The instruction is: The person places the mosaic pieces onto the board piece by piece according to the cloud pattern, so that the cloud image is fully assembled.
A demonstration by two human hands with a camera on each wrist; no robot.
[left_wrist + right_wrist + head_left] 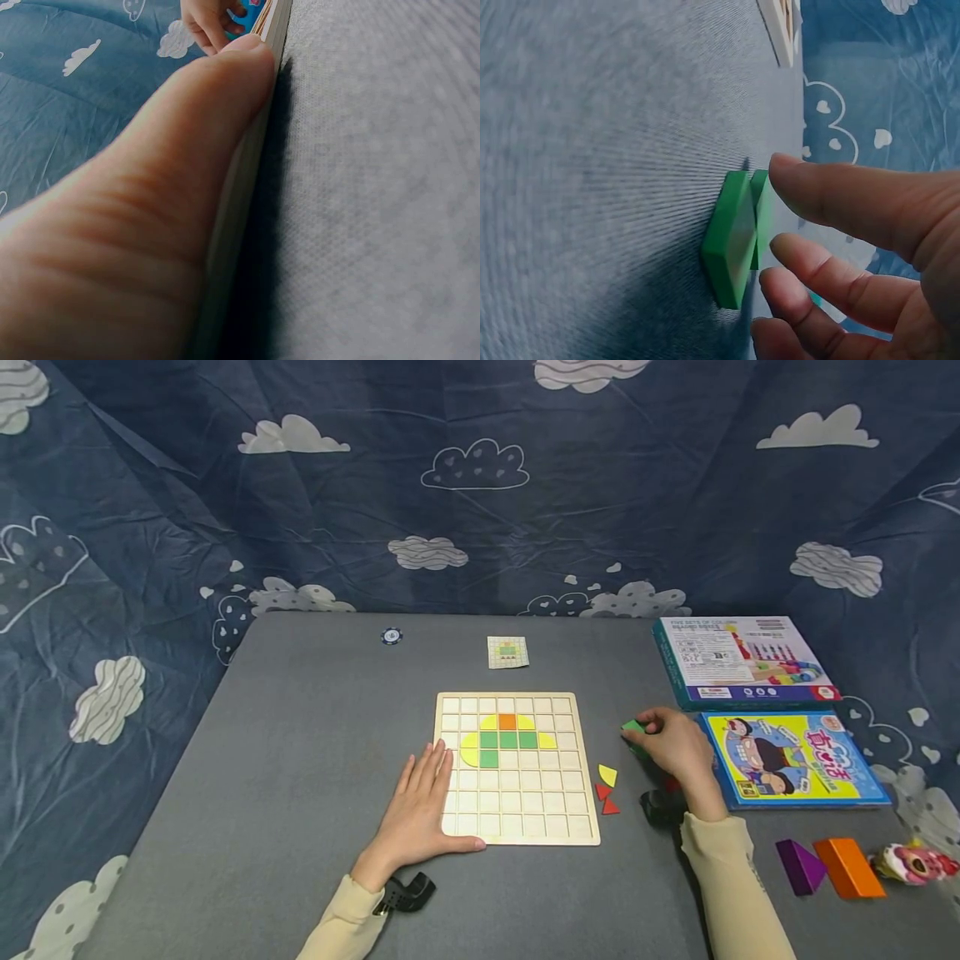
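The left hand (420, 814) lies flat, fingers straight, on the grid board's (525, 827) near left corner. Right of the board, the right hand (675, 747) curls its fingers at green blocks (735, 236), fingertips touching them on the table (300, 777).

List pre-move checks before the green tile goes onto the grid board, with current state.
1. Left hand flat on wooden board, steadying it: ok.
2. Right hand at green tile: ok.
3. Tile firmly pinched: cannot tell; the fingers look loose around it.
4. Free cells beside placed green tiles: ok.
5. Pattern card in view: ok, but too small to read.
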